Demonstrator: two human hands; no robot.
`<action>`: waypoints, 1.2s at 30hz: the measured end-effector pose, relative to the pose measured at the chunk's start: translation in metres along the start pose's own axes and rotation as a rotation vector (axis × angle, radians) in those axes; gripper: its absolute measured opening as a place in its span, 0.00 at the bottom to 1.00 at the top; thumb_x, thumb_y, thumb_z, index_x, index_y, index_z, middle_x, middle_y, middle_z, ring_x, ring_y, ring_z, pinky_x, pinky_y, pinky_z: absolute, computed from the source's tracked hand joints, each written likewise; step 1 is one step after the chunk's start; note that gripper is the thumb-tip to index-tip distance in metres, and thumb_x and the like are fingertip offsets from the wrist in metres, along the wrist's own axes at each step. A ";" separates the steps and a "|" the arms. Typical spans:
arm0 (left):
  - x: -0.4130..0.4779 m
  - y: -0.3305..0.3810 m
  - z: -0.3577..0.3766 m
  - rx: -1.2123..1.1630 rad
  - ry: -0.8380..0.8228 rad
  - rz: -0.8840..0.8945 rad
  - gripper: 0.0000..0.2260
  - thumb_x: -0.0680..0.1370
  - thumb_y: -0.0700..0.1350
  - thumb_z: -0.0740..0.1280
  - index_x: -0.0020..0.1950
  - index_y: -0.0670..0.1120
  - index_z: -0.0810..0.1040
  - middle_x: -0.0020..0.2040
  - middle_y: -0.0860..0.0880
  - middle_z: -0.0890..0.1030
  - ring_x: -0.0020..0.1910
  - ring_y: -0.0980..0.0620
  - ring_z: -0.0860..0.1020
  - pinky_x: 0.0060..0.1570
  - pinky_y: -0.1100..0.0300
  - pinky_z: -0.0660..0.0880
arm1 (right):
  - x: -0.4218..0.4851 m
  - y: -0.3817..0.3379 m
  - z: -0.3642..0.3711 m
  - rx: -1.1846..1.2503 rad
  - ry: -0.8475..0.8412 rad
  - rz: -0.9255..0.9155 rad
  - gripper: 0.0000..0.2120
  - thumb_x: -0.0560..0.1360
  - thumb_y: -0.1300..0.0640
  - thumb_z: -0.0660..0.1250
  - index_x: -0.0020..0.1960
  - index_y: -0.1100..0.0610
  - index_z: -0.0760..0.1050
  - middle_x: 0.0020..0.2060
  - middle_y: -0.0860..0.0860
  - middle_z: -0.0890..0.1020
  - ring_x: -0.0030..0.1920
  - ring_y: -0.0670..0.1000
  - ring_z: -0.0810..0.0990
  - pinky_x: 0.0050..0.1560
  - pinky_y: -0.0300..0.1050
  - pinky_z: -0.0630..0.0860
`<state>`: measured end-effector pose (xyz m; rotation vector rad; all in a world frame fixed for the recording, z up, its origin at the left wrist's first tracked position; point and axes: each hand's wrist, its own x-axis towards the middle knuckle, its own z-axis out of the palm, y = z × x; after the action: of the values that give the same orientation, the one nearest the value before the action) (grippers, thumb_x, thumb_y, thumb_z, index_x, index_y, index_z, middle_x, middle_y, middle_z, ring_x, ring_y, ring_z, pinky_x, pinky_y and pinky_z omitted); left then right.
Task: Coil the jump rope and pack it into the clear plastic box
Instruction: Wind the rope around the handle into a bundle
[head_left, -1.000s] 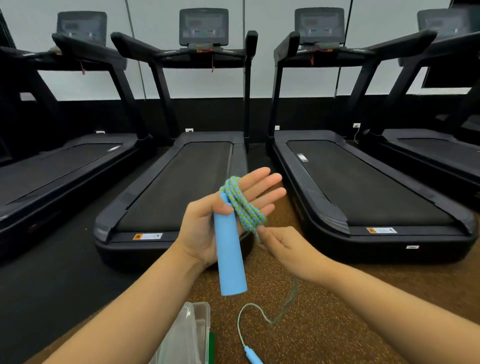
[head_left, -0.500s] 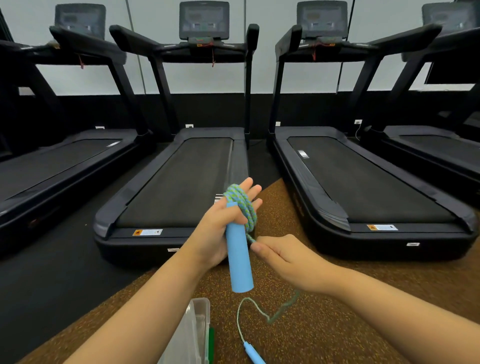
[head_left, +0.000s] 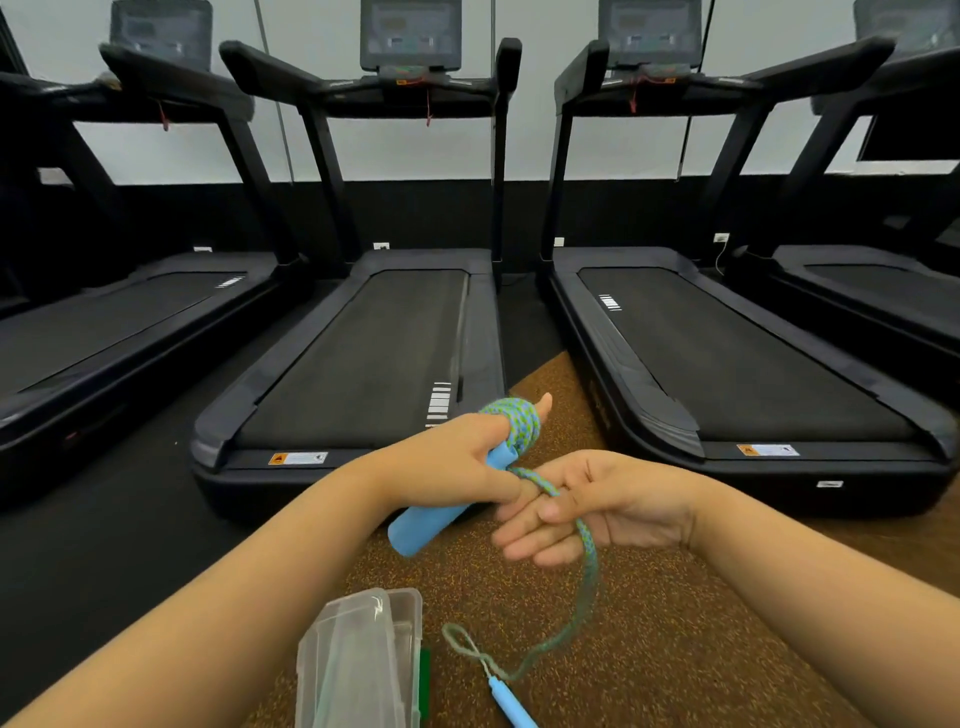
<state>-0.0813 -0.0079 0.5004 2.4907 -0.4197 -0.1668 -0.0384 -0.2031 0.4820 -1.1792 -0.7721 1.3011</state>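
While the coil is only partly wound, most of the work is tension control. Left to right: clear plastic box (head_left: 358, 660) sits open on the floor (head_left: 675, 649) at bottom left of centre, nothing packed in it that I can see. Left hand (head_left: 457, 462) is closed around one blue handle (head_left: 441, 501), thumb pinning it, with several turns of jump rope (head_left: 517, 423) wrapped over the extended fingers. Right hand (head_left: 597, 501) is half open, fingers loosely curled, rope running across them; a guide, not a firm grip. From there the slack drops in a loop to the second handle (head_left: 511, 701) lying on the floor just right of the box. To do this step well, I'd judge: keep left fingers spread so turns stay equal, feed rope through the right with light drag, lay each turn beside the previous one. Watch the floor loop for kinks. Keep coil narrower than the box.
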 end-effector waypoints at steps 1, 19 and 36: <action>0.001 -0.005 -0.001 0.060 0.013 -0.024 0.21 0.64 0.55 0.64 0.45 0.39 0.71 0.50 0.53 0.70 0.48 0.54 0.69 0.58 0.45 0.73 | -0.002 -0.001 -0.001 -0.008 -0.019 0.007 0.16 0.77 0.71 0.55 0.60 0.63 0.76 0.55 0.58 0.83 0.55 0.53 0.82 0.53 0.42 0.81; -0.021 -0.001 0.007 -1.174 -0.575 0.276 0.34 0.61 0.34 0.64 0.68 0.28 0.64 0.61 0.31 0.74 0.63 0.33 0.71 0.70 0.42 0.62 | -0.006 -0.025 -0.027 -0.151 0.518 -0.399 0.13 0.75 0.53 0.58 0.42 0.61 0.76 0.32 0.55 0.85 0.32 0.49 0.84 0.33 0.39 0.81; -0.006 -0.011 -0.003 -1.690 0.011 0.410 0.37 0.64 0.39 0.62 0.73 0.32 0.59 0.71 0.33 0.66 0.70 0.35 0.67 0.72 0.44 0.58 | 0.024 0.051 -0.015 -1.145 0.596 -0.196 0.30 0.77 0.70 0.51 0.70 0.41 0.60 0.65 0.52 0.76 0.61 0.39 0.76 0.65 0.36 0.70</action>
<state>-0.0840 0.0042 0.4966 0.7321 -0.4611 -0.2056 -0.0363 -0.1896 0.4255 -2.1696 -1.1612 0.1926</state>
